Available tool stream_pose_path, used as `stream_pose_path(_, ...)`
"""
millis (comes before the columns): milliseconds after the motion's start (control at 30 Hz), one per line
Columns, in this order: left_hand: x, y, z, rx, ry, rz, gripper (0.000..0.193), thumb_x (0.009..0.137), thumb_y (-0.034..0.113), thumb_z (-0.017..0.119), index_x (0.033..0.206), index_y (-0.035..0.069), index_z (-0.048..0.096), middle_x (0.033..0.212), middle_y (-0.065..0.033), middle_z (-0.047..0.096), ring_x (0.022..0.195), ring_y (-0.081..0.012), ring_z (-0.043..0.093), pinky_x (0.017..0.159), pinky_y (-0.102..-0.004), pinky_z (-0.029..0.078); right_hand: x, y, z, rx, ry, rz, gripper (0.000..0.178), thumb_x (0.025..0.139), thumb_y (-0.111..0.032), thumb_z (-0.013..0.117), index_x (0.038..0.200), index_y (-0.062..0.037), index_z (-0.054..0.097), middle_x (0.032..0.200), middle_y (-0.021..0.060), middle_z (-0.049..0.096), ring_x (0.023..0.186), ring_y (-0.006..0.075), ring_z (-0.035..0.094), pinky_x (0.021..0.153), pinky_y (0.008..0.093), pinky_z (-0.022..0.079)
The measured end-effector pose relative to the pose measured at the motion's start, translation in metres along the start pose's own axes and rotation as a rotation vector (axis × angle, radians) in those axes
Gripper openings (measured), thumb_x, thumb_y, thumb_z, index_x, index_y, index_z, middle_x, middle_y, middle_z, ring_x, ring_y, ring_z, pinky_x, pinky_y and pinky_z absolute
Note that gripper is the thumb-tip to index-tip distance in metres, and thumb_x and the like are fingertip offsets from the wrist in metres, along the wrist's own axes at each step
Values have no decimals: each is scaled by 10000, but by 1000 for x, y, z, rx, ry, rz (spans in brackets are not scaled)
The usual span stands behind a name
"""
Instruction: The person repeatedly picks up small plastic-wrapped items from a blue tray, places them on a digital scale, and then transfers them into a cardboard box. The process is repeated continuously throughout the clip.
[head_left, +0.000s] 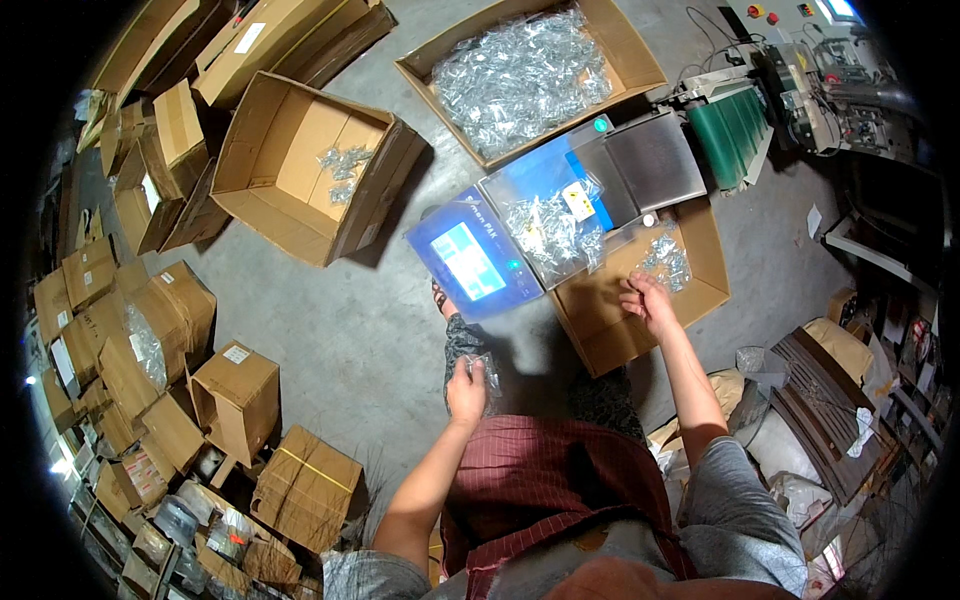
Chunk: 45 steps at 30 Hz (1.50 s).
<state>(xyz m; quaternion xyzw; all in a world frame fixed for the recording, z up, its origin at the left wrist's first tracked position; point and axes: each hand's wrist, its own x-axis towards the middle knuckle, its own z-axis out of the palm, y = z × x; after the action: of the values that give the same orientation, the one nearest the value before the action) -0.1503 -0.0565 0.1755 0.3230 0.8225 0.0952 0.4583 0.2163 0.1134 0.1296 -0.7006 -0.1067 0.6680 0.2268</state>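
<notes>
My left hand (466, 392) is closed around a small clear plastic packet (490, 370), held in front of my apron. What the packet contains is too small to tell. My right hand (648, 304) hovers over the open cardboard box (600, 335) on the right, fingers loosely bent and apart, with nothing visible in them. Several small clear packets (668, 262) lie inside that box, just beyond my fingertips. Ahead stands a machine with a blue panel and lit screen (467, 262); a heap of small clear packets (556, 228) with metallic-looking contents rests on its tray.
A large carton (640, 85) full of clear packets stands beyond the machine. Left of it, another open carton (285, 140) contains a few packets. Stacked boxes (170, 320) line the left side. At right are a green conveyor belt (728, 138) and dark slatted boards (825, 410).
</notes>
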Motion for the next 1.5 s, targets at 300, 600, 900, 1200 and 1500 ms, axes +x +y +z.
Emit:
stream_pose_path(300, 1, -12, 1, -64, -9, -37, 374, 947, 367, 518, 1124, 45, 590, 892, -274, 657, 867, -472, 618, 776, -522, 474, 9, 16, 4, 47, 72, 33, 315, 948, -174, 550, 1210, -6, 504, 1094, 139, 655, 790, 216, 673, 665, 313, 570)
stream_pose_path(600, 4, -24, 5, -103, -58, -15, 387, 973, 375, 487, 1002, 21, 640, 901, -236, 655, 821, -433, 623, 744, -469, 480, -27, 107, 74, -348, -533, 283, 375, 946, -282, 605, 1241, -58, 546, 1040, 45, 646, 882, 161, 617, 734, 322, 530)
stream_pose_path(900, 2, -18, -1, -588, -363, -209, 403, 996, 361, 503, 825, 27, 647, 666, -66, 647, 604, -102, 586, 543, -268, 458, -91, 97, 178, -96, -465, -138, 88, 892, -118, 646, 964, -71, 624, 859, -3, 634, 781, 83, 591, 672, 261, 484)
stream_pose_path(1200, 0, 11, -2, -519, -227, -117, 320, 984, 303, 545, 840, 33, 640, 690, -21, 646, 589, -76, 566, 524, -237, 451, -45, -86, 96, -45, -123, -296, 437, 893, -209, 616, 1263, -15, 491, 985, 74, 663, 785, 133, 615, 711, 253, 489)
stream_pose_path(1500, 3, -5, 3, -515, -192, -106, 273, 991, 266, 524, 906, 31, 634, 731, -29, 653, 580, -94, 583, 507, -254, 482, -9, -23, 38, 89, 32, -233, 216, 942, -135, 547, 1115, -9, 567, 921, 87, 672, 773, 173, 647, 670, 293, 528)
